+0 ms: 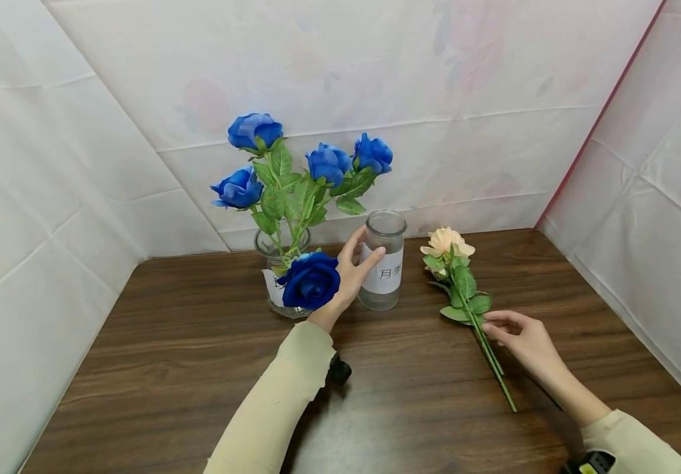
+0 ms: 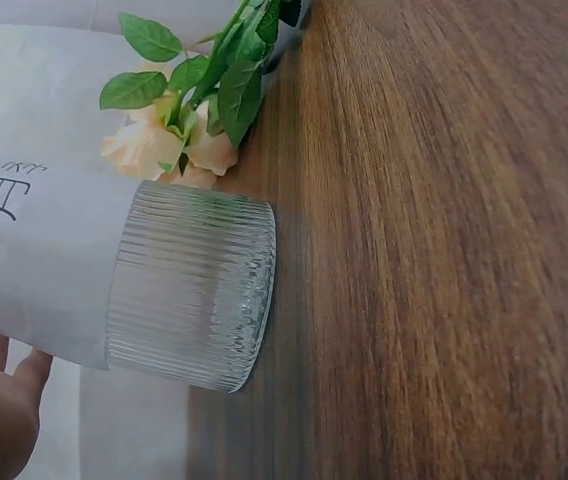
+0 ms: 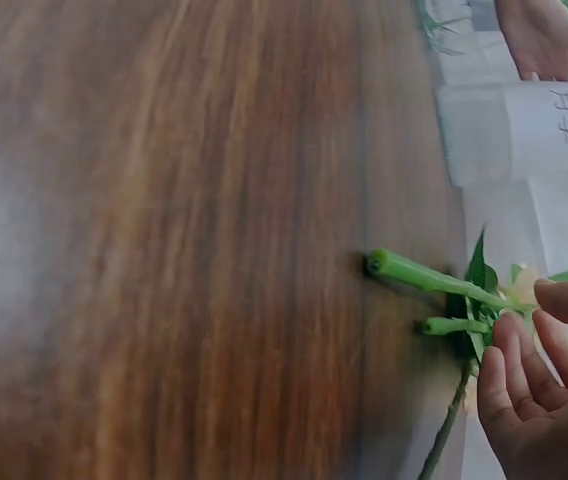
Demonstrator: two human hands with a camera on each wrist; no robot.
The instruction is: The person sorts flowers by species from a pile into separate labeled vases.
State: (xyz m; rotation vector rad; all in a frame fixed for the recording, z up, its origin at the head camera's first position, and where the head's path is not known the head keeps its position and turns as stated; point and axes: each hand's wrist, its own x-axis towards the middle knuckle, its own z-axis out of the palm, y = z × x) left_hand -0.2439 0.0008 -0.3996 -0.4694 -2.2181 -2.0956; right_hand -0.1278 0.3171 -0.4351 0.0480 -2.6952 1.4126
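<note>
My left hand (image 1: pixel 349 276) holds the left side of a clear glass jar (image 1: pixel 381 301), thumb across its front. The jar stands upright with a white handwritten label (image 1: pixel 389 271); its ribbed base (image 2: pixel 194 290) shows in the left wrist view. To its right, peach roses (image 1: pixel 447 245) lie on the table with green stems (image 1: pixel 491 365) pointing toward me. My right hand (image 1: pixel 524 339) is beside the stems, fingers loosely bent. In the right wrist view its fingertips (image 3: pixel 509 330) are right at the stems, thumb and fingers apart.
A second labelled glass jar (image 1: pixel 266 247) at the left holds several blue roses (image 1: pixel 328 163). One dark blue rose (image 1: pixel 311 282) leans forward over my left wrist. Behind the wooden table (image 1: pixel 186 368) hangs a pale cloth wall (image 1: pixel 340 66), with cloth on both sides.
</note>
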